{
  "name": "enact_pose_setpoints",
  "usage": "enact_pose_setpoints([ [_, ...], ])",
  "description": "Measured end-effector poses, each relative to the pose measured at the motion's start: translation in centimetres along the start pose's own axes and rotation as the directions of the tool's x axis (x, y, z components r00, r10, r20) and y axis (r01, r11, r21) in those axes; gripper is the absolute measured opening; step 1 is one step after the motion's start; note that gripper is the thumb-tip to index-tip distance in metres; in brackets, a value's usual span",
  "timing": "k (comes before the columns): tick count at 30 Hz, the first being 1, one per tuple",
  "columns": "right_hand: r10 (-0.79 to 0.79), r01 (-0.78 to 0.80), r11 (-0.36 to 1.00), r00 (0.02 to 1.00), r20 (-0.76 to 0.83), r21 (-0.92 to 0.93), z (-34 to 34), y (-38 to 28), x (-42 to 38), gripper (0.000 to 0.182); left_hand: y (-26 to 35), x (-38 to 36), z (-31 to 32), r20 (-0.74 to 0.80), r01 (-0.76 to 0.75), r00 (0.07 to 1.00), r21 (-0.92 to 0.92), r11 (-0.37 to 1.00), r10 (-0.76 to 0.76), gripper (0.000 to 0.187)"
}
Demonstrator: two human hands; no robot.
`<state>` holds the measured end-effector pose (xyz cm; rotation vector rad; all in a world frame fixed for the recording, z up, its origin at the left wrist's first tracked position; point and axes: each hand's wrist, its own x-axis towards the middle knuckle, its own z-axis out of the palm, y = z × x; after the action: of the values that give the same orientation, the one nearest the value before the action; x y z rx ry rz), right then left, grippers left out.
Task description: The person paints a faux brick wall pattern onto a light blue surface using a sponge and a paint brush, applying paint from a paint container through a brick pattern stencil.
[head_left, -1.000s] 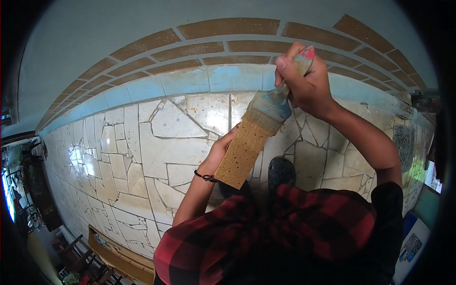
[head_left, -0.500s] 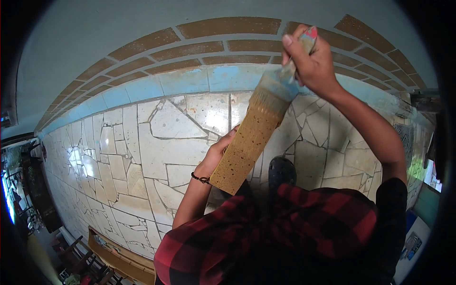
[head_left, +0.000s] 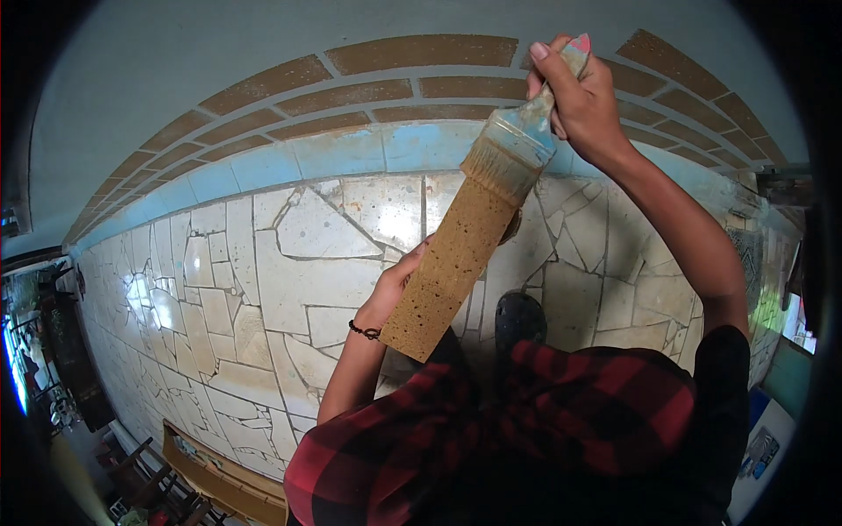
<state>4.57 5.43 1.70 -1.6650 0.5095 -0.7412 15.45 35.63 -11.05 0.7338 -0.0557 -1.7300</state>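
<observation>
My right hand (head_left: 583, 101) is closed around the handle of a wide paintbrush (head_left: 513, 145), whose ferrule is smeared with pale blue and whose handle tip is pink. Its bristles rest on the far end of a long, flat brown tile (head_left: 447, 267) with dark specks. From below, my left hand (head_left: 396, 285) grips this tile, the thumb along its left edge and fingertips showing at the right edge. Most of the left fingers are hidden under it. The tile is held slanting above the floor, its near end close to my left wrist with the dark beaded bracelet.
A wall with rows of brown brick-shaped tiles (head_left: 421, 53) rises in front, above a pale blue skirting (head_left: 342, 156). Irregular stone paving (head_left: 324, 223) covers the floor. My dark shoe (head_left: 520, 320) shows below the tile. A wooden box-like piece (head_left: 219, 473) stands at the lower left.
The brush has shifted slightly up and its bristles, blurred before, now show sharply near the tile's far end. The tile has moved a little to the left.
</observation>
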Motion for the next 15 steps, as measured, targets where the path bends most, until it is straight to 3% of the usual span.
enact_pose_setpoints([
  [5, 0.024, -0.026, 0.997, 0.999, 0.03, 0.071, 1.3, -0.3, -1.3, 0.036, -0.1, 0.1, 1.2, -0.104, -0.005, 0.995, -0.092, 0.996, -0.005, 0.056],
  [11, -0.012, 0.014, 0.999, 0.998, -0.054, 0.052, -0.2, 0.4, 0.2, 0.036, -0.2, 0.1, -0.7, 0.163, 0.028, 0.987, -0.184, 0.982, 0.002, 0.054],
  [15, 0.019, -0.018, 0.996, 1.0, -0.01, 0.09, 0.8, -0.6, -0.9, 0.035, -0.1, 0.3, -0.5, 0.174, 0.025, 0.985, -0.179, 0.984, 0.006, 0.055],
])
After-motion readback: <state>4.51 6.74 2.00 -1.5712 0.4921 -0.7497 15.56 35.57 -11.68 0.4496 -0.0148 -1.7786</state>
